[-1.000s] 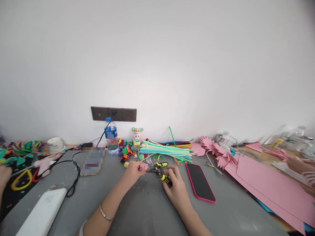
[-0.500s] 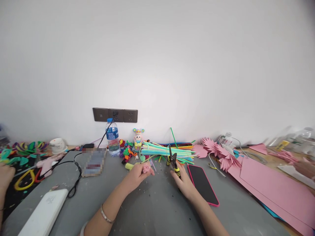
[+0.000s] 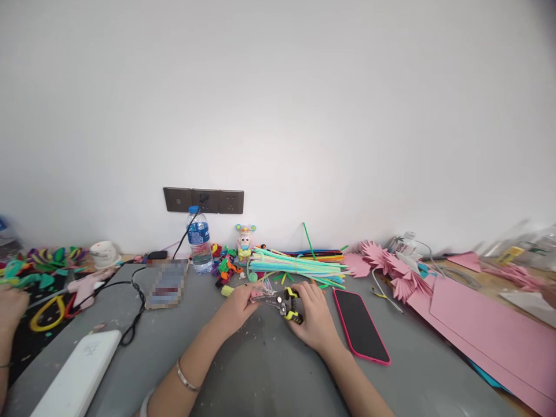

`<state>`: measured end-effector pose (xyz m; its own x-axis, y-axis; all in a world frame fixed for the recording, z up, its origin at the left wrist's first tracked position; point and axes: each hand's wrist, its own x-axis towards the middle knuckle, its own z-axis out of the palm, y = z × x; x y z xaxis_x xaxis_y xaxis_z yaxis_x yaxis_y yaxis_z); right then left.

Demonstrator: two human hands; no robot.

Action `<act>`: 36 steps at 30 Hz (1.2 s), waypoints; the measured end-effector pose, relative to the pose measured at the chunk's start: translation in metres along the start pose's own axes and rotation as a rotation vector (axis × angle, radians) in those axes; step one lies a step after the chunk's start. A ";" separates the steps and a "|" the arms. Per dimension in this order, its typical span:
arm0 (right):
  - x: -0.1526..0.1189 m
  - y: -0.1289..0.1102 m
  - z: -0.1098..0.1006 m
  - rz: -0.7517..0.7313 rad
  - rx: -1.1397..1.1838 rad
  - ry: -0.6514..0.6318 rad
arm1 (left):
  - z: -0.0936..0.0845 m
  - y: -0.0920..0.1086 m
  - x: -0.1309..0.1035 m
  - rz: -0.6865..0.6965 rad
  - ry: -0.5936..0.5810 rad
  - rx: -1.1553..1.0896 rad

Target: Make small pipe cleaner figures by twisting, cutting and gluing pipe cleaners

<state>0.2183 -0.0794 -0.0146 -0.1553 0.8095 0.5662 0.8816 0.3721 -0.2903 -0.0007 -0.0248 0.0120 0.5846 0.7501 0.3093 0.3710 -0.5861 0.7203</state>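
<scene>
My right hand (image 3: 313, 317) is wrapped round the yellow-and-black handles of a pair of wire pliers (image 3: 282, 302). Their jaws point left and reach the small pink fuzzy piece (image 3: 256, 292) pinched in my left hand (image 3: 237, 307). Whether the jaws have closed on the pink piece is too small to tell. Just beyond my hands lies a bundle of pale green, blue and yellow pipe cleaners (image 3: 299, 266). A light yellow piece (image 3: 227, 290) lies by the left fingers. Behind it stands a small figurine (image 3: 245, 242) with round ears.
A phone in a pink case (image 3: 361, 325) lies right of my right hand. A water bottle (image 3: 200, 243), a pixelated item (image 3: 167, 284), black cables and a white power bank (image 3: 78, 373) are on the left. Pink paper sheets (image 3: 486, 330) cover the right side. Another person's hand (image 3: 12, 310) shows far left.
The pliers have swung from upright to pointing left, and their jaws now meet the pink piece. My right hand has turned with them; my left hand has barely moved.
</scene>
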 end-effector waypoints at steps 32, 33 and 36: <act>-0.002 0.008 0.004 0.040 -0.094 0.144 | -0.003 0.005 -0.002 -0.032 -0.031 0.021; -0.002 0.009 0.004 0.056 -0.076 0.151 | -0.003 0.005 -0.002 -0.020 -0.021 0.011; -0.001 0.009 0.004 0.045 -0.033 0.114 | -0.002 0.001 -0.001 -0.013 0.027 0.049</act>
<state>0.2245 -0.0752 -0.0210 -0.0655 0.7672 0.6381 0.9010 0.3203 -0.2926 -0.0027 -0.0257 0.0141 0.5596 0.7657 0.3171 0.4138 -0.5897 0.6936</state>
